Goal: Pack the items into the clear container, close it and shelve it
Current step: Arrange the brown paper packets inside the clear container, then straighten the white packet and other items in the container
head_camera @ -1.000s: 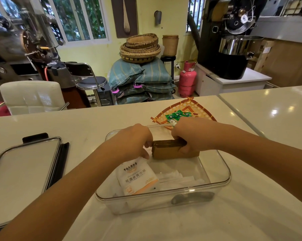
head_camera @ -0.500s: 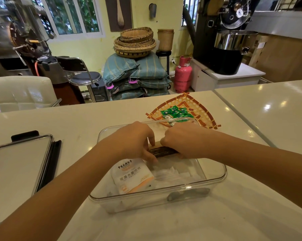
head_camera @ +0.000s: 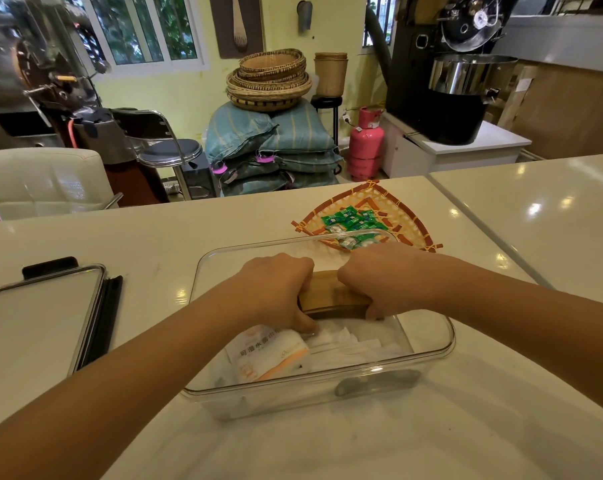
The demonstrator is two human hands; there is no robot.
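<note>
A clear container stands open on the white counter in front of me. Both my hands are inside it, gripping a brown packet bundle by its ends: my left hand on its left end, my right hand on its right end. The bundle lies across the container's middle, low inside. Nearer me in the container lie a white and orange wipes pack and white sachets. The container's lid lies flat at the left. Behind the container, a woven tray holds several green sachets.
A seam runs between this counter and a second white counter at the right. Beyond the far edge are a white chair, a stool, stacked sacks with baskets, a pink gas cylinder and a black roaster.
Both hands have brought the brown bundle down from rim height into the container, turning it as it went. The camera view has shifted slightly.
</note>
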